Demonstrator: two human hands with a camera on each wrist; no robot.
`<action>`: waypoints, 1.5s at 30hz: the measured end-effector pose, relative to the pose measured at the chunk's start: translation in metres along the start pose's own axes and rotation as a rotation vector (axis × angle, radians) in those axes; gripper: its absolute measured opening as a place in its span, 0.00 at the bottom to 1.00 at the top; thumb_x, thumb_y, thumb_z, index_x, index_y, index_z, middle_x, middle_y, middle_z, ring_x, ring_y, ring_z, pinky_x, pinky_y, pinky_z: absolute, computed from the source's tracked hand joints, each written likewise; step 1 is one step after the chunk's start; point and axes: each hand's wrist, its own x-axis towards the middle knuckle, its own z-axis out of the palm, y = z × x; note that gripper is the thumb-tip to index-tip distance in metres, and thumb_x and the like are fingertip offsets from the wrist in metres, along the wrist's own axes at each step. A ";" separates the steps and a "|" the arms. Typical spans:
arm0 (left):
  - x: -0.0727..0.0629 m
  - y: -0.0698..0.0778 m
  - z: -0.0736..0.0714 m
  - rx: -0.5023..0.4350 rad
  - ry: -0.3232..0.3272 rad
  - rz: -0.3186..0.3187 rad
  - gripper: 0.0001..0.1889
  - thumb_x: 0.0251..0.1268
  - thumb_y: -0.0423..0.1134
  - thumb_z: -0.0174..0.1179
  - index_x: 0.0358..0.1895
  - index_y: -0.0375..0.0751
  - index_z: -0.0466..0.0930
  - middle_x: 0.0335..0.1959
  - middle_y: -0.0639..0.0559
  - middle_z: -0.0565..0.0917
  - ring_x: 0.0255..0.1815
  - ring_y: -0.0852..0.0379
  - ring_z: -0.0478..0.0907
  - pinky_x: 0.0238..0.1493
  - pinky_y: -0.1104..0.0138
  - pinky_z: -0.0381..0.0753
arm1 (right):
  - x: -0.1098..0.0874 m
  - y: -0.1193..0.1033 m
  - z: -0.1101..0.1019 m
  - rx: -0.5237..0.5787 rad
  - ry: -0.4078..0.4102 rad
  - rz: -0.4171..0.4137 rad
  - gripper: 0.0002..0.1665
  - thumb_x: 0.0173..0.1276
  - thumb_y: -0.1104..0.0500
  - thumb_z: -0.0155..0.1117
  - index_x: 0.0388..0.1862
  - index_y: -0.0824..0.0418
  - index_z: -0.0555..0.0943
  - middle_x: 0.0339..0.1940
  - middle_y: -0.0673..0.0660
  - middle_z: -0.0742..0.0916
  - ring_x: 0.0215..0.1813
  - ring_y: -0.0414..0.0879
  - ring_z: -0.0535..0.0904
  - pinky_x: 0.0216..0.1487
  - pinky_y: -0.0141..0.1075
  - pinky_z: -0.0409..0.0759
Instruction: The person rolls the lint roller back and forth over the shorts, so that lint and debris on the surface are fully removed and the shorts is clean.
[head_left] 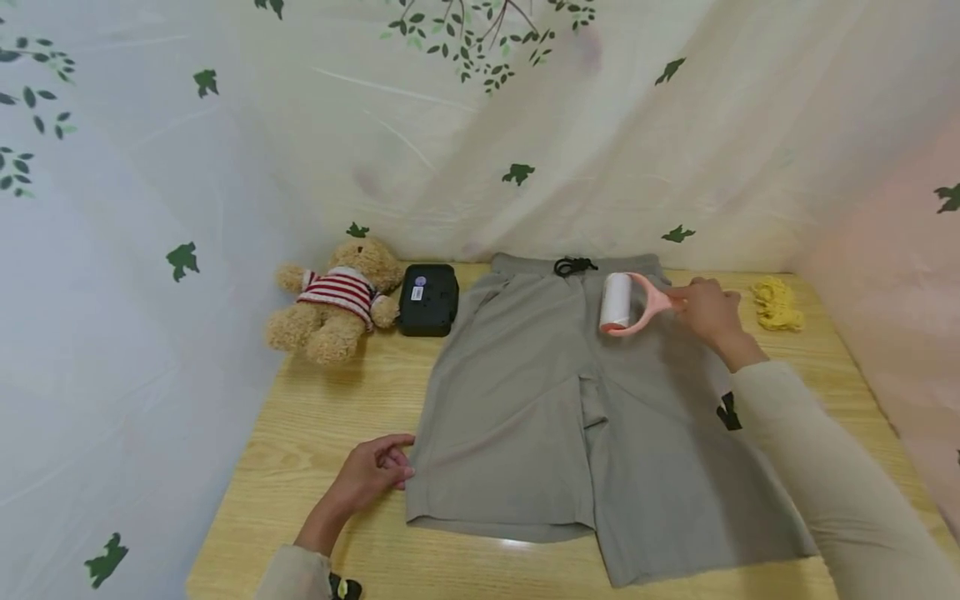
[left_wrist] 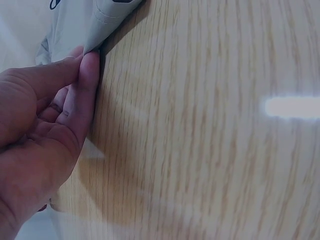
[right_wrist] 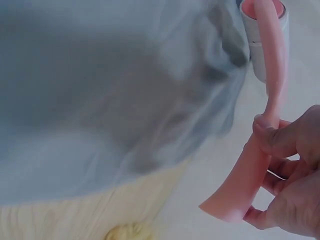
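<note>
Grey shorts [head_left: 510, 400] with a black drawstring [head_left: 574, 266] lie spread out on a wooden table, waistband at the far side. My right hand [head_left: 708, 312] grips the pink handle of a lint roller [head_left: 617, 300], whose white roll shows over the upper part of the shorts near the waistband. In the right wrist view the thumb and fingers wrap the handle [right_wrist: 245, 175]. My left hand [head_left: 375, 467] is at the outer edge of the left leg, near its hem. In the left wrist view the thumb and finger pinch the shorts' edge [left_wrist: 102, 25].
A teddy bear [head_left: 337, 292] in a red-and-white striped top sits at the back left, beside a black box-like device [head_left: 428, 300]. A bundle of yellow cord [head_left: 777, 304] lies at the back right. Leaf-patterned curtains [head_left: 450, 167] surround the wooden table [head_left: 300, 425].
</note>
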 end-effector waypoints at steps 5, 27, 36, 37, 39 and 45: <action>-0.001 -0.001 -0.001 -0.003 -0.002 -0.009 0.25 0.56 0.23 0.65 0.59 0.25 0.73 0.32 0.42 0.79 0.27 0.56 0.78 0.29 0.63 0.86 | 0.006 -0.021 0.018 -0.065 -0.028 -0.056 0.19 0.65 0.67 0.56 0.55 0.65 0.80 0.45 0.71 0.82 0.52 0.70 0.71 0.51 0.73 0.63; 0.000 -0.002 -0.001 -0.022 -0.006 -0.008 0.25 0.56 0.23 0.65 0.59 0.25 0.73 0.32 0.41 0.79 0.27 0.58 0.78 0.30 0.63 0.87 | -0.022 0.064 -0.008 -0.097 -0.179 0.104 0.24 0.69 0.66 0.46 0.63 0.67 0.73 0.55 0.77 0.73 0.55 0.77 0.65 0.50 0.79 0.57; -0.001 0.000 -0.001 -0.025 -0.003 -0.019 0.25 0.56 0.23 0.65 0.59 0.25 0.73 0.32 0.41 0.79 0.27 0.58 0.78 0.31 0.63 0.87 | -0.043 0.102 -0.023 -0.089 -0.203 0.198 0.26 0.65 0.68 0.49 0.63 0.68 0.71 0.56 0.80 0.72 0.53 0.79 0.66 0.50 0.82 0.52; -0.001 0.001 -0.001 -0.025 -0.002 -0.018 0.25 0.56 0.23 0.65 0.59 0.25 0.73 0.32 0.41 0.79 0.27 0.57 0.78 0.31 0.63 0.87 | -0.044 0.104 -0.024 -0.087 -0.205 0.205 0.26 0.65 0.68 0.49 0.63 0.68 0.71 0.56 0.80 0.72 0.53 0.79 0.66 0.50 0.83 0.51; -0.001 0.001 -0.001 -0.026 -0.002 -0.019 0.25 0.56 0.23 0.65 0.59 0.25 0.73 0.32 0.41 0.78 0.27 0.57 0.78 0.31 0.63 0.87 | -0.046 0.105 -0.025 -0.088 -0.206 0.217 0.26 0.66 0.68 0.49 0.63 0.68 0.71 0.55 0.80 0.72 0.53 0.78 0.66 0.50 0.83 0.51; -0.001 0.001 0.000 -0.021 -0.005 -0.019 0.24 0.56 0.23 0.64 0.59 0.25 0.73 0.32 0.42 0.78 0.27 0.57 0.79 0.31 0.63 0.87 | -0.049 0.105 -0.025 -0.102 -0.171 0.217 0.25 0.66 0.67 0.50 0.63 0.67 0.72 0.53 0.80 0.73 0.53 0.78 0.66 0.51 0.83 0.51</action>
